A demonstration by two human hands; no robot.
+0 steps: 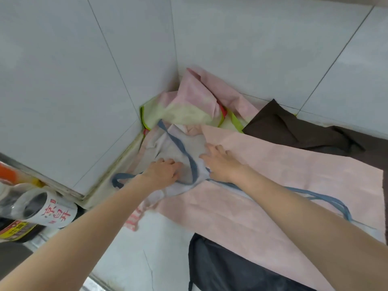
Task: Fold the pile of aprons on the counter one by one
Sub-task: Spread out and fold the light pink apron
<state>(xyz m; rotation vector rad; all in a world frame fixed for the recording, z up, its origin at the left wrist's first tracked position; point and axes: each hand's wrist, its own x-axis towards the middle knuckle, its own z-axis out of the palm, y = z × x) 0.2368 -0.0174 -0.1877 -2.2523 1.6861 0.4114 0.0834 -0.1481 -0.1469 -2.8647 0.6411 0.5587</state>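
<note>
A pale pink apron (273,181) lies spread on the counter (163,248). On its upper end sits a white bib part with a blue strap (178,143) that loops across it and trails off to the right. My left hand (163,171) rests on the white fabric with its fingers curled down into it beside the strap. My right hand (218,160) lies flat with spread fingers on the cloth at the pink apron's edge. Behind them in the corner is a crumpled pile: a pink and pale yellow apron with green trim (189,106) and a dark brown apron (294,131).
Grey tiled walls (105,70) meet in a corner right behind the pile. A dark navy cloth (231,267) lies at the counter's near edge. At the left stand bottles, one with a white label and red characters (54,211).
</note>
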